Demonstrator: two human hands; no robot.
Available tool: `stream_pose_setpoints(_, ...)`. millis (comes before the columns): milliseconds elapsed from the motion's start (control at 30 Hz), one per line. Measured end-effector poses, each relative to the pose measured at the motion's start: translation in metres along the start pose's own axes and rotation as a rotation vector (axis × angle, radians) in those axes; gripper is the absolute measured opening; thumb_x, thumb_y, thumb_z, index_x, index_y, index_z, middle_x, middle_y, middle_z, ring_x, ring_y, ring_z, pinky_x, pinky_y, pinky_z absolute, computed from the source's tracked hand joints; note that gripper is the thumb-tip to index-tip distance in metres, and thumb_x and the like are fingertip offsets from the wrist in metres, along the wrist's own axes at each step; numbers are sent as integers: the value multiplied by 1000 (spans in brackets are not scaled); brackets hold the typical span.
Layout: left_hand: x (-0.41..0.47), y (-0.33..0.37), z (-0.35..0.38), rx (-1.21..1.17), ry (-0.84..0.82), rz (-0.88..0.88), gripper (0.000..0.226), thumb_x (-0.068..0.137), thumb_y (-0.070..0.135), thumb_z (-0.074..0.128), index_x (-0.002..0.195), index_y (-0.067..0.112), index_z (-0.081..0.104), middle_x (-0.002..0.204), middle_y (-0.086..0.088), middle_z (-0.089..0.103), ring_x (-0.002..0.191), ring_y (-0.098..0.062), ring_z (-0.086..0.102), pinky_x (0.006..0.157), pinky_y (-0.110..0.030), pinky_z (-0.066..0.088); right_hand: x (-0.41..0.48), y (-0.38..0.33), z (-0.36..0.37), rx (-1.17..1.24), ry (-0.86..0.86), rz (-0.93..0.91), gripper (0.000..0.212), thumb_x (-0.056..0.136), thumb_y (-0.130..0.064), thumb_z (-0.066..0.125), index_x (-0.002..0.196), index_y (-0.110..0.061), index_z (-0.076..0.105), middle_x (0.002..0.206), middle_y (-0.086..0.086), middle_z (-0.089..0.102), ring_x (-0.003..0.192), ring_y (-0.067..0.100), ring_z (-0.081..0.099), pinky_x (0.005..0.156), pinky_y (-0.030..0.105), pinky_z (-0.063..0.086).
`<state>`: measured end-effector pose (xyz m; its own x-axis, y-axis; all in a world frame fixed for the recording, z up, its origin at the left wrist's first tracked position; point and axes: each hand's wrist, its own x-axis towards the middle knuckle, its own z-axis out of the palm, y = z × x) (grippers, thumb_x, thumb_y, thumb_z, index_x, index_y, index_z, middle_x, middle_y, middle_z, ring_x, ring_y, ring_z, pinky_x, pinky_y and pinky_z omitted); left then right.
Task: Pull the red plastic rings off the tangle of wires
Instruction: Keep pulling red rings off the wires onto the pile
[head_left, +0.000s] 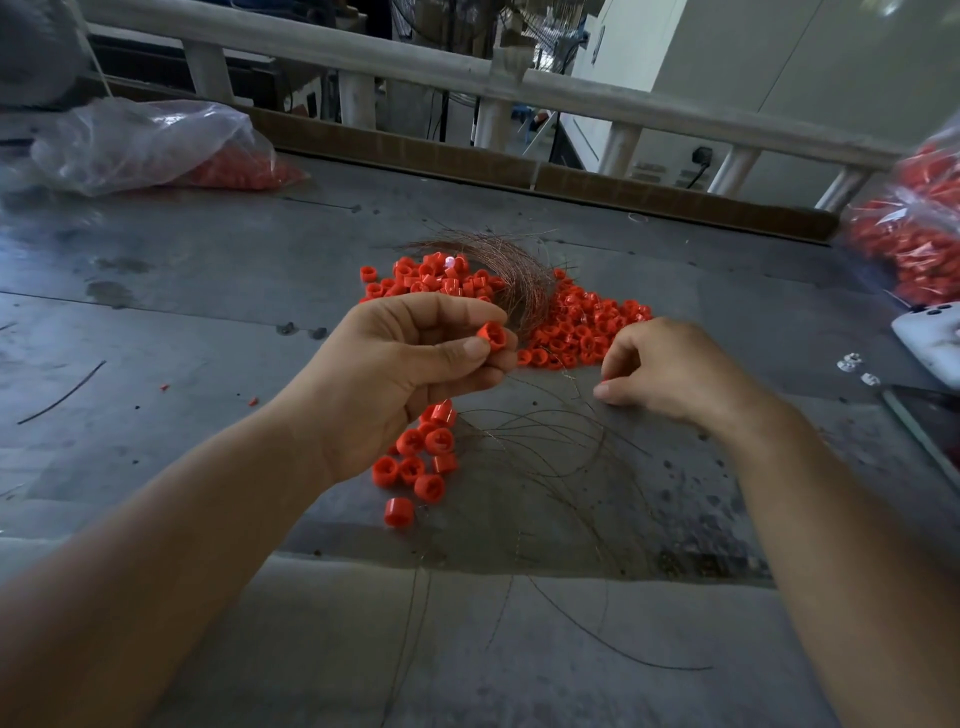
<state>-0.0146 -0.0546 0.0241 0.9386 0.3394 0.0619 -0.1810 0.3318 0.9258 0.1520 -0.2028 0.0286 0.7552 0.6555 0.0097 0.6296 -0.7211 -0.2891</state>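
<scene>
My left hand (410, 374) is raised above the grey metal table (156, 332) and pinches one red ring (492, 335) between thumb and fingers. Below it hangs a string of several red rings (423, 457) down to the table. Thin wires (550, 457) fan out from there toward the near edge. My right hand (670, 364) rests on the table to the right, fingers curled, seeming to pinch a thin wire. Behind both hands lies a pile of loose red rings (576, 327) with a bundle of coppery wire (514, 275) on it.
A clear plastic bag with red rings (156, 145) lies at the far left. Another bag of red rings (914, 234) sits at the right edge, with a white device (930, 332) below it. A loose dark wire (62, 395) lies at left. A railing (467, 73) runs behind the table.
</scene>
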Motion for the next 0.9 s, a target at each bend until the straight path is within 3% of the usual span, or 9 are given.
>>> stream_pose_setpoints(200, 0, 0, 0, 29, 15, 2, 23, 63, 1, 58, 85, 4, 65, 75, -7, 72, 70, -14, 70, 61, -18, 54, -10, -19, -9, 516, 148, -87, 21, 69, -11, 78, 71, -22, 60, 71, 2, 63, 64, 14, 60, 66, 29, 53)
stream_pose_setpoints(333, 1, -1, 0, 49, 21, 3, 22, 63, 1, 58, 84, 5, 66, 74, -7, 72, 68, -13, 69, 60, -18, 54, -23, -40, -8, 749, 119, -160, 21, 69, -5, 75, 72, -17, 59, 62, 2, 66, 57, 15, 65, 54, 27, 55)
stream_pose_setpoints(433, 1, -1, 1, 55, 22, 4, 22, 63, 2, 58, 83, 6, 67, 75, -8, 72, 69, -14, 69, 61, -18, 54, -30, -50, -4, 792, 55, -234, 21, 71, -1, 72, 77, -18, 62, 62, -1, 64, 55, 10, 65, 53, 20, 54)
stream_pose_setpoints(600, 1, -1, 0, 65, 29, 3, 23, 63, 2, 59, 83, 6, 68, 76, -8, 72, 70, -14, 69, 61, -18, 54, -33, -53, -3, 837, 12, -293, 17, 77, -4, 66, 80, -21, 67, 78, 2, 70, 74, 13, 68, 70, 21, 56)
stream_pose_setpoints(700, 1, -1, 0, 78, 29, 3, 24, 63, 3, 59, 84, 6, 67, 76, -8, 72, 70, -14, 69, 61, -18, 54, -33, -53, -3, 929, -29, -256, 22, 85, 3, 56, 82, -16, 66, 80, 4, 68, 75, 9, 67, 69, 17, 54)
stream_pose_setpoints(900, 1, -1, 1, 79, 32, 6, 24, 62, 2, 59, 84, 6, 67, 75, -8, 72, 69, -14, 70, 60, -18, 54, -33, -52, -4, 1030, -59, -229, 25, 82, 8, 55, 90, -15, 63, 83, 2, 66, 75, 5, 67, 68, 14, 52)
